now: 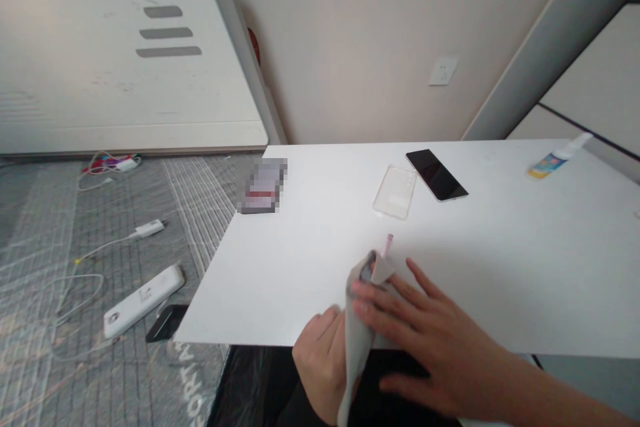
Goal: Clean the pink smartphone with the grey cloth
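My left hand (323, 363) is closed like a fist at the front edge of the white table (310, 267), gripping a pale grey cloth (357, 330). The cloth hangs below the table edge, and its upper end is folded over with a darker patch inside the fold. Against the cloth's right side lies my right hand (425, 333), its fingers spread and its thumb held apart. Just beyond the cloth a slim pink stick-like thing (389, 244) shows; its lower end is hidden. Farther back lie a clear phone case (395, 193) and a black-screened phone (437, 175), side by side.
A blurred-out box (264, 187) lies at the table's left edge. A white bottle (553, 161) with a colourful label lies back right. On the grey floor mat (125, 213) are a white power strip (143, 301), a dark phone-like object (167, 323) and cables. A wall stands behind.
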Demonstrator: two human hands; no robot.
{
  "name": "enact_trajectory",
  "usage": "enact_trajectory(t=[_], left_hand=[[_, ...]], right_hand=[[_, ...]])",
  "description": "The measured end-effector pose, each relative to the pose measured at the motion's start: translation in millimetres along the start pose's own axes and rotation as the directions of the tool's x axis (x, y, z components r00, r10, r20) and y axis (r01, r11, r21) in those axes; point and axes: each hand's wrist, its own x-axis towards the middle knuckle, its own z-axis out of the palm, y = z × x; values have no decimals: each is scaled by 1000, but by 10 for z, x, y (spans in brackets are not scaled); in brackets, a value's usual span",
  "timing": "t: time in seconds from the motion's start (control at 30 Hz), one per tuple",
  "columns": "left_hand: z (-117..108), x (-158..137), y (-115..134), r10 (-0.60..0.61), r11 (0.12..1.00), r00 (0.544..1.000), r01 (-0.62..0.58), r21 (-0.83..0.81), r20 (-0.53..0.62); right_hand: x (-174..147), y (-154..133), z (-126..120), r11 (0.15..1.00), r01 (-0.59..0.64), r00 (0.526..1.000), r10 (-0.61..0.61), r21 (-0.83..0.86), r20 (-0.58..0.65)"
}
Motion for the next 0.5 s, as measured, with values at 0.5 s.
enact_trajectory(t=[0.5], left_hand=[[0, -59, -61, 55, 997, 998, -57, 56, 28]], right_hand=[[10, -31, 8, 999, -17, 1000, 17, 33, 8]])
